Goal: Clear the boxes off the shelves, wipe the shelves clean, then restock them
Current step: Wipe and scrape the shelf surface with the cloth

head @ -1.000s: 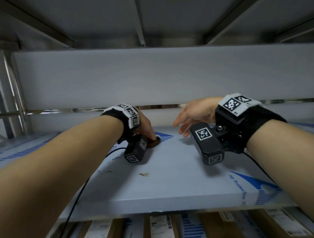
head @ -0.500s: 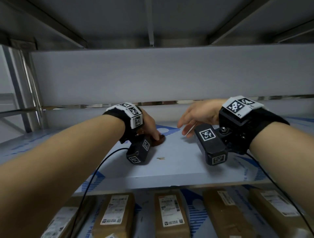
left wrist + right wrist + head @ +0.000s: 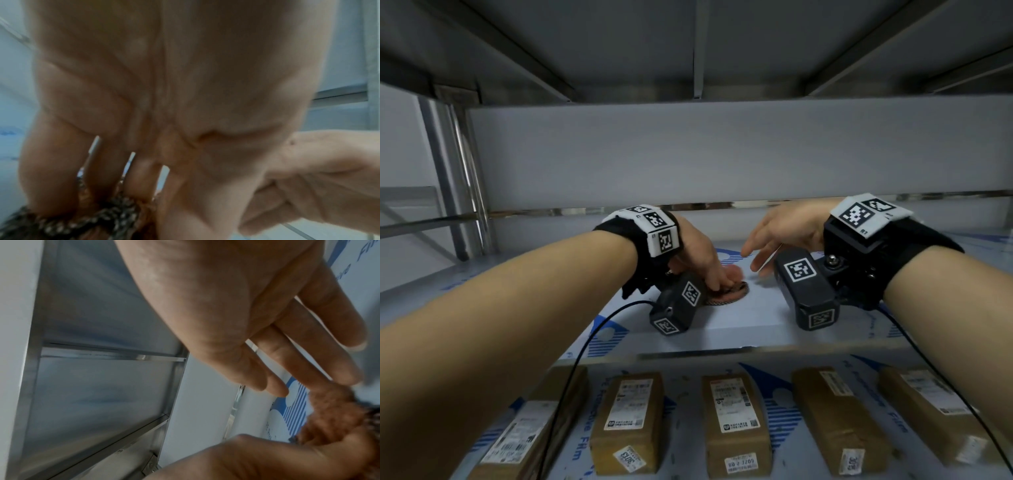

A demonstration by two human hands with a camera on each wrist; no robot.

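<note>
On the white film-covered shelf [image 3: 739, 325], my left hand [image 3: 705, 263] holds a bunched brown-and-orange cloth [image 3: 729, 291] down with its fingers curled over the wad. The left wrist view shows my fingertips dug into the cloth [image 3: 115, 216]. My right hand [image 3: 780, 236] hovers just right of the cloth, fingers spread and relaxed, holding nothing. In the right wrist view its fingers [image 3: 308, 337] hang above the shelf, with the cloth [image 3: 333, 407] and my left hand [image 3: 267, 459] below them.
Several brown cardboard boxes [image 3: 736, 418] with white labels lie in a row on the shelf below. A white back panel [image 3: 722, 154] closes the rear, a steel post [image 3: 455, 171] stands at the left, and the underside of another shelf [image 3: 698, 44] is close overhead.
Both hands have drawn back toward the shelf's front edge, the left dragging the cloth along. The view has tipped down, bringing the lower shelf and its boxes into sight.
</note>
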